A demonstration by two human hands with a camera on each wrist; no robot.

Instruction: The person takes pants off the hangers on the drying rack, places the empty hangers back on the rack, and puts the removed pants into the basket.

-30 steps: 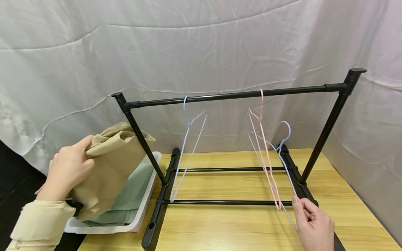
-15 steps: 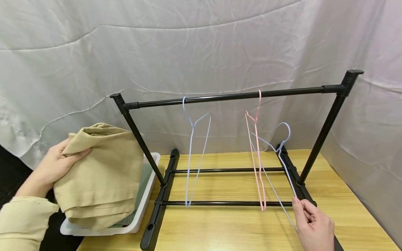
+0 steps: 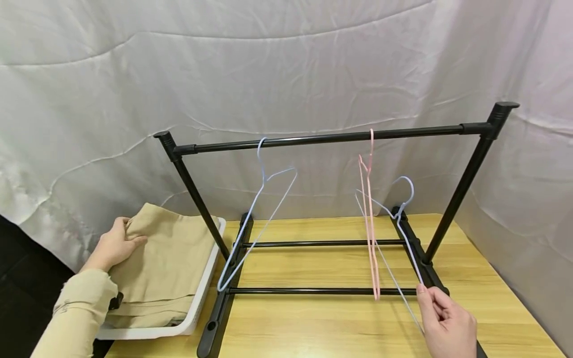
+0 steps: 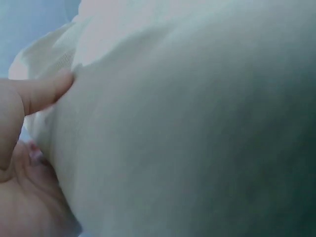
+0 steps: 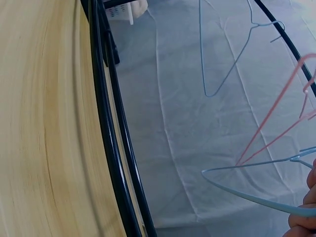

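At the left of the head view, my left hand [image 3: 117,244] holds a folded khaki garment [image 3: 163,256] by its left edge, thumb on the near face. The garment lies in the white basket [image 3: 194,318] and covers most of what is inside. In the left wrist view the khaki cloth [image 4: 182,133] fills most of the picture beside my thumb. My right hand [image 3: 449,323] pinches the lower part of a light blue hanger [image 3: 403,229], held off the rail at the right. The right wrist view shows this hanger [image 5: 252,199] with my fingertips [image 5: 308,212] around its wire.
A black garment rack [image 3: 322,139] stands on the wooden table [image 3: 313,325]. From its rail hang another blue hanger [image 3: 250,211] at the left and a pink hanger [image 3: 370,214] nearer the right. A pale curtain [image 3: 277,79] closes off the back.
My left hand has lowered the khaki garment into the basket, after it was held up above it. Both hung hangers have swung. My right hand has stayed almost still with its hanger.
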